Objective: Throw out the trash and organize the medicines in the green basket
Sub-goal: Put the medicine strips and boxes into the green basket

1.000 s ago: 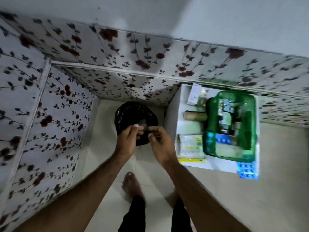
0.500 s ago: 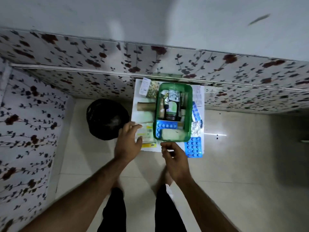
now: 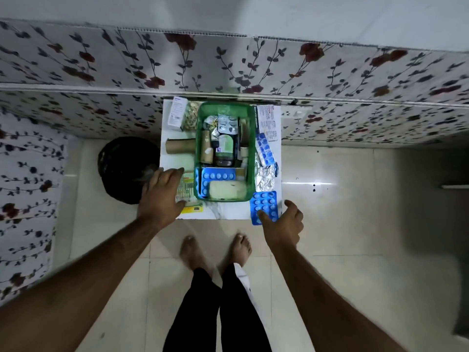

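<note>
A green basket (image 3: 224,109) crammed with medicines stands beside the black-lined trash bin (image 3: 124,166); a blue blister pack (image 3: 264,204), perhaps pills, lies by it.

Basket on small table, far wall behind, bin to left.

Basket (image 3: 224,107) sits mid-table (image 3: 228,212); cardboard tube (image 3: 180,146) & medicine box (image 3: 177,115) on table left of it, blister pack (image 3: 264,205) at near-right corner, leaflet (image 3: 269,121) far right. Bin (image 3: 121,168) on floor, just left of table. Bottle (image 3: 224,153) in basket.
</note>
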